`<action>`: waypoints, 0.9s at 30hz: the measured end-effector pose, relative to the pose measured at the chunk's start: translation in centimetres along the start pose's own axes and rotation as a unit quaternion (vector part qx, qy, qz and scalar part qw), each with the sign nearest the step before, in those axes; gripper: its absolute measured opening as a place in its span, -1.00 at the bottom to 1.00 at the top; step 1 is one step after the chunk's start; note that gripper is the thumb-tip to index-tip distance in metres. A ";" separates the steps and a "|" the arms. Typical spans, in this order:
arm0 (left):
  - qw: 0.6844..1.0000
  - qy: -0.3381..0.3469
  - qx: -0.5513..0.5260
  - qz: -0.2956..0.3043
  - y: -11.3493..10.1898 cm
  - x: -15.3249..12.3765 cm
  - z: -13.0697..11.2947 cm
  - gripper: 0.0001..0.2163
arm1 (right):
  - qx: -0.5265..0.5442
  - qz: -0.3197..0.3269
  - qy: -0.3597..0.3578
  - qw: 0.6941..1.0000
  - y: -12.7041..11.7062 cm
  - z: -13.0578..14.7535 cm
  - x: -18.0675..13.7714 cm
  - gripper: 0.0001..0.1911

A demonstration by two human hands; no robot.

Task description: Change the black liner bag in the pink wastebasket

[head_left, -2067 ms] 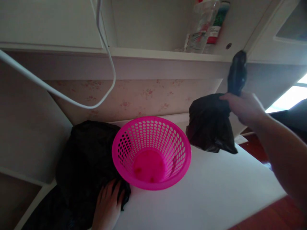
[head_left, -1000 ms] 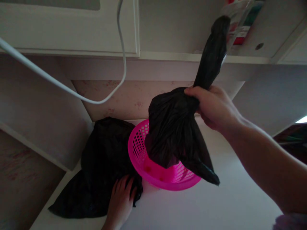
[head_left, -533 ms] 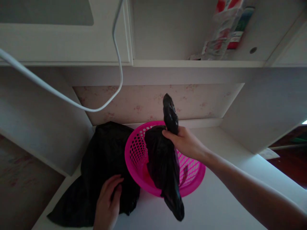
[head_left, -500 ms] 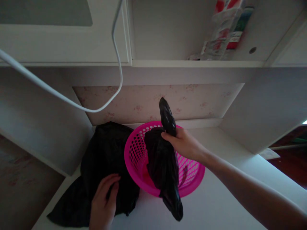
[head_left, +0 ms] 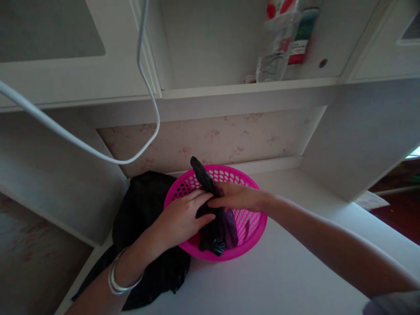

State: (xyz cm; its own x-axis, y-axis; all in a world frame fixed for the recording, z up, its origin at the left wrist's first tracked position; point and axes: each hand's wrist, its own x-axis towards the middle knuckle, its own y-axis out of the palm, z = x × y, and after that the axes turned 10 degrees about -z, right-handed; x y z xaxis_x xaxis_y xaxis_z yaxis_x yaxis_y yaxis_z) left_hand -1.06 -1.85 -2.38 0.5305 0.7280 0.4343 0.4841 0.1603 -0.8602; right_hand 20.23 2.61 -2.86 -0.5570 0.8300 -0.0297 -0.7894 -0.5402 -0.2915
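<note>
A bunched black plastic bag [head_left: 202,175] is held over the pink perforated basket [head_left: 259,232], with its twisted end sticking up past the far rim. My right hand [head_left: 234,197] grips it from the right, fingers closed around its upper part. From the left, my left hand [head_left: 187,214] has its fingers curled on the same bag, the thumb lower down. The bag's lower end hangs inside the basket, beside something dark purple and crumpled [head_left: 230,228]. Left of the basket lies a larger black bag [head_left: 141,201], partly behind my left forearm.
The basket stands on a white surface [head_left: 295,262] beneath a shelf holding a clear plastic bottle [head_left: 274,57] and a red-and-green package [head_left: 303,37]. A white cable [head_left: 131,157] loops down at the upper left. Side panels [head_left: 357,140] flank the space.
My left hand has come up and right from the large black bag onto the bunched one. My right hand has lowered the bunched bag further into the basket. The view has shifted slightly.
</note>
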 end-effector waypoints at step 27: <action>0.998 0.002 -0.027 0.048 -1.7 0.5 1.6 -0.69 | -0.433 -0.046 -0.191 0.880 -2.3 1.0 -3.1 -0.66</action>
State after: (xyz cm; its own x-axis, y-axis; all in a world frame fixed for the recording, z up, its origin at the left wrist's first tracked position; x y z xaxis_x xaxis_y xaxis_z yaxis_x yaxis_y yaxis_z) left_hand -2.71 -0.69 -1.15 0.5794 0.7354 0.3513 0.4667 0.0540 -0.8827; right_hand 23.50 1.10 -1.18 -0.6772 0.6683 0.3079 -0.4356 -0.0269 -0.8997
